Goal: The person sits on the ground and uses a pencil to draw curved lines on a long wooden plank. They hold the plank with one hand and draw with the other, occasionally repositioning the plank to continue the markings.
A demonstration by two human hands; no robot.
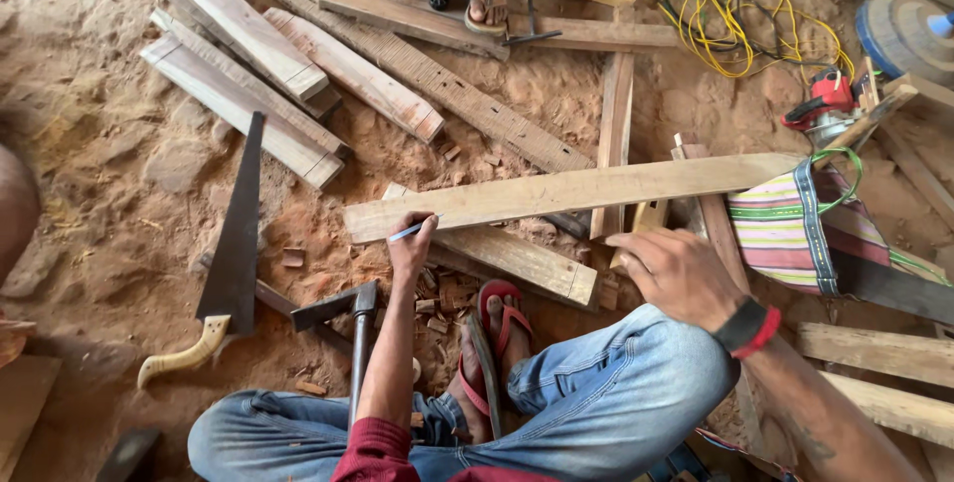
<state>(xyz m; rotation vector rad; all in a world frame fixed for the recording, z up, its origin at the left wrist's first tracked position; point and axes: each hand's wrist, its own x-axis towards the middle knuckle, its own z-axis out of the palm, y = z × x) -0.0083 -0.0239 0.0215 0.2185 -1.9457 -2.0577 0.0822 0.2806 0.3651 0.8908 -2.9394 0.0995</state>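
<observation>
Dirt floor w/ wood chips all round the long plank, which lies across other boards right in front of your knees. Your left hand sits at the plank's near edge twd its left end, grip pinching a blue pen, tip on the wood. Your right hand hovers just below the plank's middle, fingers loosely spread, holding nothing. Handsaw lies well left of the plank.
</observation>
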